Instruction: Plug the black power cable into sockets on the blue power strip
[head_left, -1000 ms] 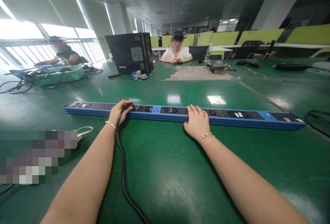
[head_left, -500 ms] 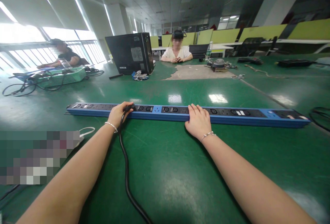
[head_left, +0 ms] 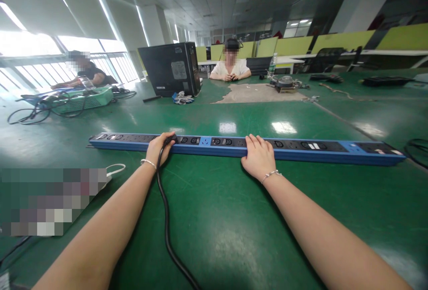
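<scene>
A long blue power strip (head_left: 307, 155) with black socket panels lies across the green table in front of me. My left hand (head_left: 158, 151) is closed around a black plug (head_left: 171, 138) at the strip, left of its middle. How far the plug sits in a socket is hidden by my fingers. From it a thick black cord (head_left: 167, 223) hangs down toward the bottom edge. My right hand (head_left: 259, 156) grips the strip right of its middle, fingers over the top and thumb at the front side.
A pixelated object with a white cable (head_left: 116, 169) lies at left. Beyond the strip stand a black computer case (head_left: 170, 69), a glove (head_left: 183, 98), a green basket (head_left: 87, 100) with cables, and a bottle (head_left: 273, 63). Two people sit at the far side.
My left hand has shifted slightly right and its wrist has turned a little, still on the plug. The right hand keeps its hold; the whole view has shifted a little.
</scene>
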{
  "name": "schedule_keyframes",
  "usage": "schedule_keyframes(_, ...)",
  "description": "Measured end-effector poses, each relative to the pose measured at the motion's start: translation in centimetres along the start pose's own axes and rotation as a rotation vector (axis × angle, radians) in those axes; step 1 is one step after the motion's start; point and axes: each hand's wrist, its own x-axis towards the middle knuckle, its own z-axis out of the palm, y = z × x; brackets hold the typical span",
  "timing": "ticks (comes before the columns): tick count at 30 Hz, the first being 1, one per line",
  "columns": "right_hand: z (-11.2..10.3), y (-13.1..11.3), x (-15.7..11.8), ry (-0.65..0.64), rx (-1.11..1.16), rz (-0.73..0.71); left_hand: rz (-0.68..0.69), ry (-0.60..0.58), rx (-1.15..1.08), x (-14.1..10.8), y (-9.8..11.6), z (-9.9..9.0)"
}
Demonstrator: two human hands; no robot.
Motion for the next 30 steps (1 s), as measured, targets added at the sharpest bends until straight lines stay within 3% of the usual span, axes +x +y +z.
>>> schedule_keyframes(7,0.0,0.1,0.0,0.009,-0.006,-0.012,-0.006,0.058,0.044,-0.2,0.2,0.4)
schedule_keyframes(18,0.1,0.0,0.0,0.008,-0.013,-0.004,-0.001,0.004,0.043,0.0,0.1,0.0)
schedule_keyframes(23,0.0,0.0,0.0,0.007,-0.012,-0.004,0.005,0.05,-0.009,-0.2,0.5,0.1)
schedule_keyframes(25,0.0,0.0,0.0,0.007,-0.011,-0.002,-0.031,0.146,-0.063,0.1,0.6,-0.2)
schedule_keyframes(28,-0.1,-0.1,0.0,0.005,-0.01,0.004,-0.159,0.453,-0.144,0.9,1.1,-1.0)
schedule_keyframes(30,-0.1,-0.2,0.0,0.002,-0.011,0.007,-0.183,0.5,-0.186,1.2,1.9,-1.4)
